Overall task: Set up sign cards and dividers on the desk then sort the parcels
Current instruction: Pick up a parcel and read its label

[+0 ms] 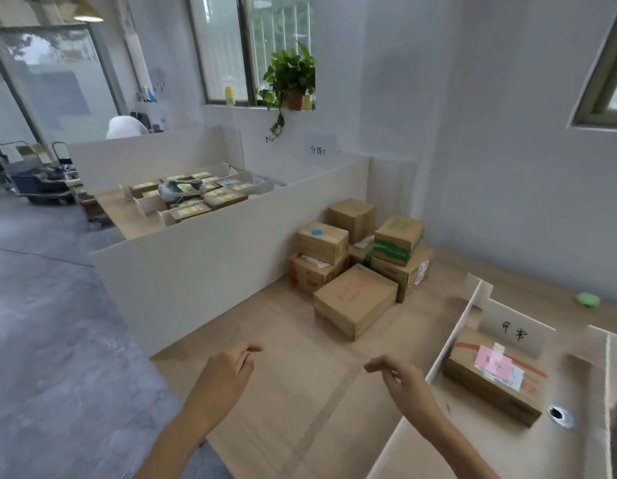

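Observation:
A pile of cardboard parcels [360, 257] sits in the desk's far corner, the nearest one [355, 299] lying flat. My left hand [227, 371] and my right hand [400, 375] hover over the bare wooden desk [300, 340] in front of the pile, fingers relaxed and holding nothing. To the right, a white divider [448, 344] fences off a compartment. Inside it lies one parcel with a pink label [493, 375]. A white sign card with handwritten characters [514, 335] stands behind that parcel.
A white partition wall [214, 250] borders the desk on the left; beyond it another desk holds several sorted parcels [200, 195]. A paper sign [319, 150] hangs on the wall. A green object [587, 300] lies far right. A cable hole [561, 414] is near the compartment.

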Available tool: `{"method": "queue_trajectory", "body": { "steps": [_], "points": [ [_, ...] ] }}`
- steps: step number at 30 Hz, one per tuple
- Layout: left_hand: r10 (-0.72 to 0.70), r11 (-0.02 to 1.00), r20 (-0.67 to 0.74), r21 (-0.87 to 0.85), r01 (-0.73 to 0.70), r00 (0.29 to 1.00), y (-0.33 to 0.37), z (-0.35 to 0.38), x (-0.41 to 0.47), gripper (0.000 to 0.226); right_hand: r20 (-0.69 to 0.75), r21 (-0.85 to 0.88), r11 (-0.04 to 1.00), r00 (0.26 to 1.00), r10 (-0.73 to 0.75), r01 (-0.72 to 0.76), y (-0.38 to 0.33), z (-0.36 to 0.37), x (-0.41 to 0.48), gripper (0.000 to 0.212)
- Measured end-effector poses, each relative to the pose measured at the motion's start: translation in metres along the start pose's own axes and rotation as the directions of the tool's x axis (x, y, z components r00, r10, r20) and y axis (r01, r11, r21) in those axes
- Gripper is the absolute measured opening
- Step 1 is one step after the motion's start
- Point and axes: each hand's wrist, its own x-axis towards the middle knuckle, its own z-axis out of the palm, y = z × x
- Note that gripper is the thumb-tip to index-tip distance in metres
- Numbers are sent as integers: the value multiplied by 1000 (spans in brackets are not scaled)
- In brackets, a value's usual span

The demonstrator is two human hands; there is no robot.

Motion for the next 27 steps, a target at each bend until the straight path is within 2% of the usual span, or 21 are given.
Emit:
{"method": "queue_trajectory", "body": {
  "steps": [5,12,17,21,23,27],
  "points": [
    [36,999,46,-41,-34,998,-36,6,107,25,-53,46,996,995,83,-80,-8,12,75,41],
    [86,983,81,-171,-71,993,-83,39,318,21,-144,48,978,967,209,-204,-21,36,225,36],
    [50,967,187,-253,-1,981,-106,77,450,35,-224,63,951,925,308,-302,-10,64,343,26],
    [-29,951,322,-282,125,946,-126,120,531,52,-264,136,884,844,468,-447,9,91,433,28],
    [-43,955,369,-256,146,928,-132,140,557,59,-233,207,818,785,574,-537,19,105,469,34],
    [-1,920,442,-352,174,897,-139,173,590,61,-103,400,595,611,785,-697,42,131,522,52]
  ]
}}
